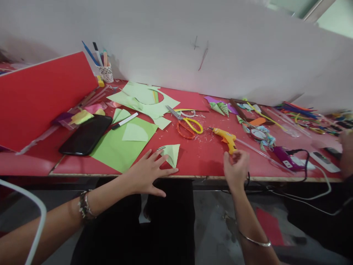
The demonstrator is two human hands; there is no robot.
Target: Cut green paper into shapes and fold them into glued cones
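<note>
Partly behind right hand (237,168), glue gun (227,137)

Left fingers (168,172) spread, right fingers (237,156) curled

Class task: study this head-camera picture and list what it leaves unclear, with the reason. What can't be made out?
All in the head view:
How the right hand meets the glue gun: the hand itself hides the contact.
Part of the folded paper: covered by the left hand.
The co-worker's hand: cut off by the right edge.
Any writing on the purple object: too small.
</note>
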